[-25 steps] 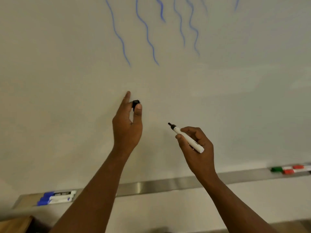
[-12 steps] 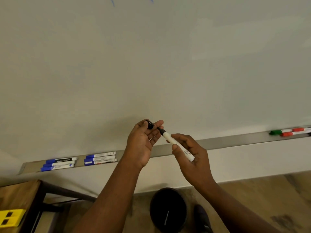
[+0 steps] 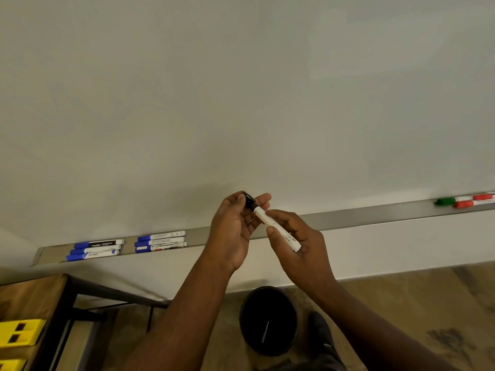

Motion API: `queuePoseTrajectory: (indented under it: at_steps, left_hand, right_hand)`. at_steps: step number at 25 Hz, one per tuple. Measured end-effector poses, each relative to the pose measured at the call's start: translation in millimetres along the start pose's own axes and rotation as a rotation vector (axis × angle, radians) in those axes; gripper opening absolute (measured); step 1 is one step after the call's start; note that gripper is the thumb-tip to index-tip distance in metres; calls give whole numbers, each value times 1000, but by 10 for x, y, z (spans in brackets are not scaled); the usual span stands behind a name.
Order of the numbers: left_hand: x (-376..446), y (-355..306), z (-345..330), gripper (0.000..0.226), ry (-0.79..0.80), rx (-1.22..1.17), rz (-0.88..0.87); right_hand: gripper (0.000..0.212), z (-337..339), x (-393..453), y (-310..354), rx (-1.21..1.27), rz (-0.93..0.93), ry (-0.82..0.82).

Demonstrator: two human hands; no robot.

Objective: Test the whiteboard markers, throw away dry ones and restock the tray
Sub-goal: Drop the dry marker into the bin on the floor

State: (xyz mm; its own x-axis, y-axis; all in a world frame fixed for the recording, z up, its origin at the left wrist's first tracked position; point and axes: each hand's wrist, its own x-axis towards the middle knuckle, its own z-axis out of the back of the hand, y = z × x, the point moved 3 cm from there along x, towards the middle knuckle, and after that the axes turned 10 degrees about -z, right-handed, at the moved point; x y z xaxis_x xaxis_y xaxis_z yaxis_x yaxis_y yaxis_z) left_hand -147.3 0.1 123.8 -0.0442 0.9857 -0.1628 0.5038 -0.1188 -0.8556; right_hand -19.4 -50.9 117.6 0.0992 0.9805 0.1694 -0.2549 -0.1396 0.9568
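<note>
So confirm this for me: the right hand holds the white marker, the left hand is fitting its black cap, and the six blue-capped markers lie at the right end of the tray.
Not quite. In the head view the six blue-capped markers lie at the left end of the tray; the right end holds green and red ones. The rest stands: the right hand holds the white marker, and the left hand is fitting its black cap.

L hand point(image 3: 235, 226) caps marker point(image 3: 277, 228), R hand point(image 3: 300, 242) holds

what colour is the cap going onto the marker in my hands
Black: the small round cap on the white-barrelled marker, seen from the head camera.
</note>
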Motion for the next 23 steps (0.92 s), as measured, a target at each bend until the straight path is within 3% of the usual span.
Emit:
queuePoseTrajectory:
  at_steps: [8,12,16,18,20,23]
  left_hand:
    - [-28,153,41,11,-51,45,-87]
    - [6,313,149,9,-64,-6,-30]
    - [124,598,360,11,-48,215,62]
    - [189,731,433,13,-24,403,69]
    - [260,788,518,15,18,825,-79]
    - [336,903,629,33,257,1431,-322]
  right_hand:
    - [36,-44,5,-125,-99,22,23]
    - [25,-44,-14,-178,-79,-6,42]
    - [15,15,17,-327,-40,-144,46]
    - [12,67,-14,-488,-67,-200,29]
    - [9,115,-82,-707,-127,-256,18]
    - [6,143,-228,-1072,-242,-359,44]
